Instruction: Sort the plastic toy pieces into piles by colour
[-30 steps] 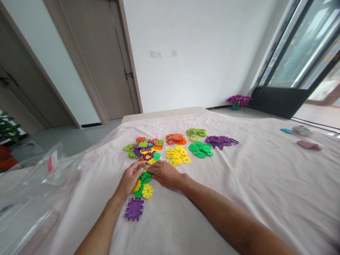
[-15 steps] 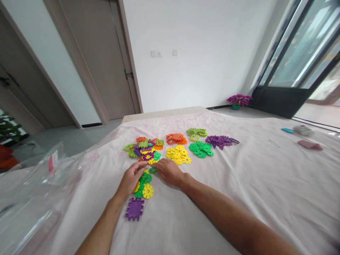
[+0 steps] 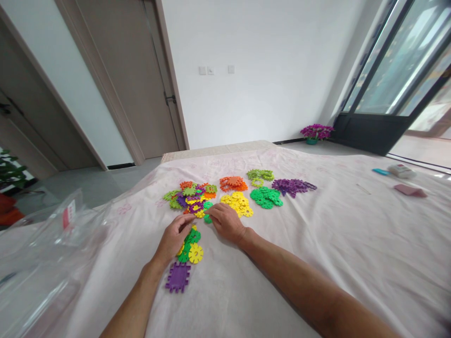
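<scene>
My left hand (image 3: 175,235) hovers at the left of a small group of green discs (image 3: 192,236) and yellow discs (image 3: 196,253), fingers stretched to the right, thumb apart, nothing visible in it. Bent fingers of my right hand (image 3: 225,221) close on a notched green disc (image 3: 207,218), partly hidden by them. Just beyond both hands lies a mixed heap of plastic pieces (image 3: 192,195) in purple, orange, lime and yellow. A yellow disc pile (image 3: 237,203) sits right behind my right hand. Nearest to me is a square purple piece (image 3: 178,277).
Sorted piles stand farther back: orange (image 3: 233,183), lime (image 3: 260,175), green (image 3: 267,197) and purple (image 3: 293,186). Clear plastic packaging (image 3: 45,249) lies at the left. A pink cloth (image 3: 410,190), a blue item (image 3: 380,172) and a whitish packet (image 3: 401,172) are at the right.
My right hand has shifted slightly away from my left hand, and the green disc at its fingertips has moved up and right toward the heap. My left hand has barely moved.
</scene>
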Tool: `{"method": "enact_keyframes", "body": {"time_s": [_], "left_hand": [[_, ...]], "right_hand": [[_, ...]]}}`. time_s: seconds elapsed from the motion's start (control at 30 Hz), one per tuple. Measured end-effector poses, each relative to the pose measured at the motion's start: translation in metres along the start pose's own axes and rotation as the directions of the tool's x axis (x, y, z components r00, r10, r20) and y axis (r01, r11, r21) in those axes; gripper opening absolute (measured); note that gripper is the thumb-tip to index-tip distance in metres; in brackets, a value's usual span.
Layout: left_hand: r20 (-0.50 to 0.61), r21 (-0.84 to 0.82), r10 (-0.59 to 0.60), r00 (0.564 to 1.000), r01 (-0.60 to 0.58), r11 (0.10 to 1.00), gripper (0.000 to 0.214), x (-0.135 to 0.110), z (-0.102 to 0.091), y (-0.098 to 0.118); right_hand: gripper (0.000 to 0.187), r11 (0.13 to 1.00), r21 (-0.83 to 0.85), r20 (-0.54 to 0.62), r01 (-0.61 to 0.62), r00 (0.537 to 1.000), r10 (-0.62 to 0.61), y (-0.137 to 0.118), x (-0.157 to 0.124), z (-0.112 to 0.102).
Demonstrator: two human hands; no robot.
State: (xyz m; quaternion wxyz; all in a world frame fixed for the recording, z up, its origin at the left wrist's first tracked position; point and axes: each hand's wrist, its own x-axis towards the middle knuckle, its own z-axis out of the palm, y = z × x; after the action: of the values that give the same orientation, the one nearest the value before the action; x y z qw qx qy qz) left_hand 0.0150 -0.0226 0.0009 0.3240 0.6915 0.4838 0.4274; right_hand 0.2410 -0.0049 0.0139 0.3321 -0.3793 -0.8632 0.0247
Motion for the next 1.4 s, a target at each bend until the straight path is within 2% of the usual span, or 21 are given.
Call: {"method": "enact_keyframes", "body": {"time_s": [0.13, 0.2, 0.7, 0.93, 1.03, 1.13, 1.23, 1.33, 1.4], "left_hand": [[0.009, 0.019, 0.01, 1.0, -0.01, 1.0, 0.03, 0.0, 0.0, 0.0], [0.014, 0.028, 0.017, 1.0, -0.017, 0.999, 0.03, 0.0, 0.0, -0.001], [0.004, 0.061, 0.039, 0.999, -0.039, 0.997, 0.029, 0.0, -0.001, 0.001], [-0.019, 0.092, 0.076, 0.997, -0.074, 0.993, 0.026, 0.002, 0.0, -0.003], [-0.041, 0.092, 0.079, 0.996, -0.075, 0.993, 0.025, 0.002, 0.0, -0.003], [-0.057, 0.012, 0.028, 0.998, -0.027, 1.0, 0.026, 0.001, -0.001, -0.002], [-0.053, -0.164, -0.108, 0.993, 0.098, 0.982, 0.034, 0.0, -0.003, -0.004], [-0.057, -0.371, -0.256, 0.965, 0.218, 0.903, 0.041, 0.002, -0.007, -0.009], [-0.058, -0.484, -0.324, 0.944, 0.258, 0.837, 0.041, 0.005, -0.009, -0.012]], "right_hand": [[0.021, 0.989, -0.009, 0.155, 0.145, 0.978, -0.142, -0.004, 0.0, 0.0], [0.019, 0.986, -0.019, 0.18, 0.167, 0.97, -0.161, -0.006, 0.001, -0.002], [0.021, 0.983, 0.008, 0.157, 0.182, 0.971, -0.18, -0.005, 0.0, -0.001], [0.021, 0.974, 0.06, 0.138, 0.219, 0.964, -0.226, -0.008, -0.001, -0.001], [0.023, 0.954, 0.134, 0.137, 0.267, 0.949, -0.285, -0.015, 0.0, -0.003], [0.031, 0.91, 0.244, 0.124, 0.336, 0.92, -0.373, -0.029, 0.003, -0.009], [0.037, 0.872, 0.275, 0.163, 0.405, 0.875, -0.457, -0.049, 0.006, -0.015], [0.041, 0.851, 0.241, 0.224, 0.467, 0.826, -0.517, -0.069, 0.004, -0.015], [0.04, 0.813, 0.239, 0.243, 0.531, 0.778, -0.579, -0.081, 0.0, -0.011]]}}
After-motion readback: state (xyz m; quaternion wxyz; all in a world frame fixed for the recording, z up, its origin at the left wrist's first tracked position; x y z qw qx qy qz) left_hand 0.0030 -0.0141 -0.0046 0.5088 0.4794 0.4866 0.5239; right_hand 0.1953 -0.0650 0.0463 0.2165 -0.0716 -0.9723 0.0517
